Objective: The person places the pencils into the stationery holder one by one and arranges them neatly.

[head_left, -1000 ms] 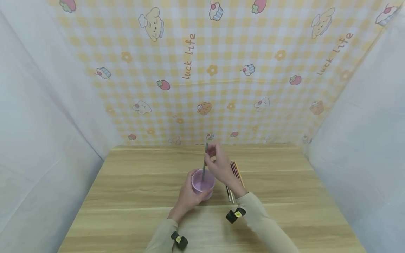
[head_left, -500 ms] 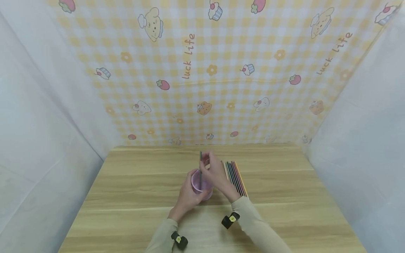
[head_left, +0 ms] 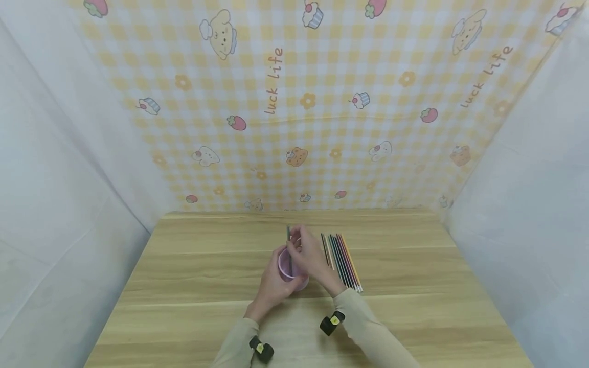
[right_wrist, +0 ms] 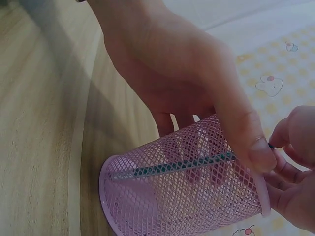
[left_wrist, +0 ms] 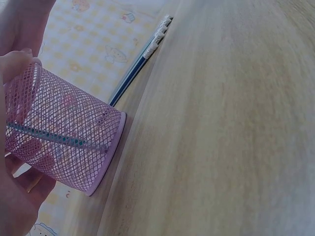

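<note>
A pink mesh pen cup [head_left: 285, 261] stands on the table, with my left hand [head_left: 272, 283] wrapped around its side. The thumb of that hand lies over the rim in the right wrist view. Through the mesh [right_wrist: 147, 201] a dark green pencil [right_wrist: 172, 167] shows slanting inside, its pale end down close to the cup's base. My right hand [head_left: 313, 258] is at the cup's mouth and pinches the pencil's upper part between thumb and fingers. The very top of the pencil [head_left: 288, 232] sticks out above those fingers in the head view.
Right of the cup, a row of several coloured pencils [head_left: 346, 263] lies side by side on the wooden table [head_left: 207, 271], white eraser ends toward me. A yellow checked cloth [head_left: 299, 133] hangs behind the table, with white cloth walls [head_left: 60, 194] at the sides.
My right hand has moved left and down, lowering the pencil deeper into the cup. More of the pencil row is uncovered as the right arm shifts. The left hand and cup stay put.
</note>
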Motion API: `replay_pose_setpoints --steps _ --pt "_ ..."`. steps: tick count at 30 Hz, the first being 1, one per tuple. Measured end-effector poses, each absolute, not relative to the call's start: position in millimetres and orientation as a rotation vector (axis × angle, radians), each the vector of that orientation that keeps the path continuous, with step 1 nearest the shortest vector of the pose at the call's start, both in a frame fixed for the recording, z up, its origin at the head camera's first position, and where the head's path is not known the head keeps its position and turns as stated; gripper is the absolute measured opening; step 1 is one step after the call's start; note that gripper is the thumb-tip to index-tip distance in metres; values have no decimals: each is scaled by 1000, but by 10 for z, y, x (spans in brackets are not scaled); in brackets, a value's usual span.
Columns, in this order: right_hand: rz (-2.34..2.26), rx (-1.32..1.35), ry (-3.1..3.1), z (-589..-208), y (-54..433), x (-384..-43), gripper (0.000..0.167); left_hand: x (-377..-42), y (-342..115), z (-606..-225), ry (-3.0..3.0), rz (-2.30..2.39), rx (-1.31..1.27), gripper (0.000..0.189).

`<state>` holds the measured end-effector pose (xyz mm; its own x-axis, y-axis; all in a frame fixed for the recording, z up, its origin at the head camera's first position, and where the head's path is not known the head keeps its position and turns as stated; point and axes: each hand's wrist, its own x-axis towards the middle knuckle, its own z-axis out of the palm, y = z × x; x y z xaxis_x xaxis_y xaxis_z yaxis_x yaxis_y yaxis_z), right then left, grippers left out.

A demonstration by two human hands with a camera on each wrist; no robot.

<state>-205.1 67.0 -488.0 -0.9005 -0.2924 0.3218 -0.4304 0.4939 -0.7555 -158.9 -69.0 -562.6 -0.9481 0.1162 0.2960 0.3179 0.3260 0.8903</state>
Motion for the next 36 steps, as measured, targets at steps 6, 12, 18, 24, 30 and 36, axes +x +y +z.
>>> replay_pose_setpoints --steps 6,12,18,24,30,36 --pt "1351 639 -2603 -4869 697 -2054 26 -1581 -689 -5624 -2406 -1693 -388 89" --pt "1428 660 -2577 -4781 757 -2059 28 -1578 -701 -5627 -2431 -1653 -387 89" --pt "1392 683 -2541 -4669 846 -2091 28 -1573 -705 -5621 -2428 -1665 -390 93" --pt "1396 645 -2541 -4553 961 -2158 28 -1570 -698 -5624 -2410 -1688 -378 94" --pt "1409 583 -2513 -4528 1083 -2265 27 -1567 -691 -5617 -2410 -1685 -353 93" --pt "1382 535 -2433 -4556 1217 -2404 27 -1556 -688 -5601 -2404 -1723 -336 94"
